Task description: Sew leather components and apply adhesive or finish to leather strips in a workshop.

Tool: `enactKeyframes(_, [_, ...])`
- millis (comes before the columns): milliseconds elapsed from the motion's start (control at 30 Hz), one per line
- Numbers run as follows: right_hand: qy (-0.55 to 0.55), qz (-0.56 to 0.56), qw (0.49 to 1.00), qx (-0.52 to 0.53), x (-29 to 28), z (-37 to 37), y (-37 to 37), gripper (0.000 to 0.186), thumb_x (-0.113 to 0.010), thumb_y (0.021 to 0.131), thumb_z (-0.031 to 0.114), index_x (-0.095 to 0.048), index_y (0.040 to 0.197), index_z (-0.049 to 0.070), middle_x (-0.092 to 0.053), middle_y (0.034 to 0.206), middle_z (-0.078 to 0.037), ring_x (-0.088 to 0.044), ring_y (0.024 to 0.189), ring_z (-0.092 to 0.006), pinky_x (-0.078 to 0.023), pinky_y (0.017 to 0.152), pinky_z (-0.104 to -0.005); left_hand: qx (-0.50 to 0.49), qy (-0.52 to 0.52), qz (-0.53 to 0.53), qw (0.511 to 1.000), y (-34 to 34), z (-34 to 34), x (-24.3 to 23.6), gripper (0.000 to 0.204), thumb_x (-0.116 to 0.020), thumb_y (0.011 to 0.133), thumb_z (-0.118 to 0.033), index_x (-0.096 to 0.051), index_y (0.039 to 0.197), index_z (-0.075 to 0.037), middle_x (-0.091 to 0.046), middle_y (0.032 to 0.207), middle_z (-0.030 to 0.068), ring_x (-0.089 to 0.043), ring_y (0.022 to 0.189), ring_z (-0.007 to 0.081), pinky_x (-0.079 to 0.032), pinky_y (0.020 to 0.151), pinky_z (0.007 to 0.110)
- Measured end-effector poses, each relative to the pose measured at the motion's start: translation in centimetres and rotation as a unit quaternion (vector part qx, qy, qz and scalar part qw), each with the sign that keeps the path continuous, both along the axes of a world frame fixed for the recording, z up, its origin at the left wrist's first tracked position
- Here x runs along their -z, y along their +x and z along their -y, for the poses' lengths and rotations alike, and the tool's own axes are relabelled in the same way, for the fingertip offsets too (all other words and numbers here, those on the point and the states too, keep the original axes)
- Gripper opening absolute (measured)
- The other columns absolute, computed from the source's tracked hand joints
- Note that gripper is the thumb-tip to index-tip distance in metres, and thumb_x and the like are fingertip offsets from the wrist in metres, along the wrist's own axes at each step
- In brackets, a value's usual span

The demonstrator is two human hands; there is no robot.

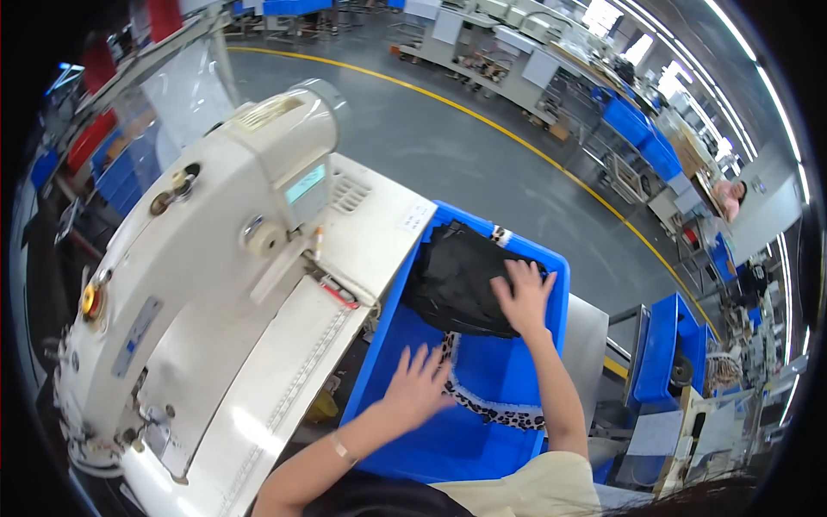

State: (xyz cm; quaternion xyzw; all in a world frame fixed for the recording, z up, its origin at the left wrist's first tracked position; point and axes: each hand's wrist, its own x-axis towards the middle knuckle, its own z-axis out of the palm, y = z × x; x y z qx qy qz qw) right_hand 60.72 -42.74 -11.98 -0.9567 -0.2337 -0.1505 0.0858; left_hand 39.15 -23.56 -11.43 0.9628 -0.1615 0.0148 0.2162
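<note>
Right hand (523, 295) lies flat, fingers spread, on the black fabric (457, 280) at the bin's (388, 345) far end. Left hand (415, 388), open and blurred, hovers nearer, beside the leopard trim (495, 412) running toward the near right corner.

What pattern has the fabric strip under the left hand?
Leopard print, black spots on white fabric strip, seen in the head view.

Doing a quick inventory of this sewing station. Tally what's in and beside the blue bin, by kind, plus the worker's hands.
Blue bin: 1
Black fabric pile, in the bin: 1
Leopard-print strip, in the bin: 1
Sewing machine, left of the bin: 1
Hands in the bin: 2, left hand and right hand
Total: 6
</note>
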Motion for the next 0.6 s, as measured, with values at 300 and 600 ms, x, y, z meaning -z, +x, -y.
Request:
enactKeyframes(300, [0.105,-0.071,0.982,0.142,0.4,9.3,-10.9,0.061,-0.059,0.081,0.010,-0.029,0.133,-0.005,-0.049,0.121,-0.026,-0.051,0.110,-0.0362,-0.035,0.099,-0.0426,0.079,0.039,0.092,0.992,-16.1,-2.2,1.9,0.043,-0.057,0.082,-0.045,-0.059,0.100,-0.006,-0.059,0.083,0.0028,-0.057,0.081,0.0153,-0.046,0.083,0.031])
enactKeyframes(600, [0.310,-0.202,0.921,0.122,4.2,13.8,-2.7,0.063,-0.058,0.076,0.001,-0.030,0.133,-0.005,-0.050,0.121,-0.023,-0.050,0.113,-0.0307,-0.038,0.096,-0.0361,0.115,-0.001,0.218,0.969,-6.5,-4.4,1.8,0.031,-0.055,0.082,-0.038,-0.052,0.082,-0.008,-0.053,0.080,0.0059,-0.054,0.083,0.0240,-0.042,0.089,0.036])
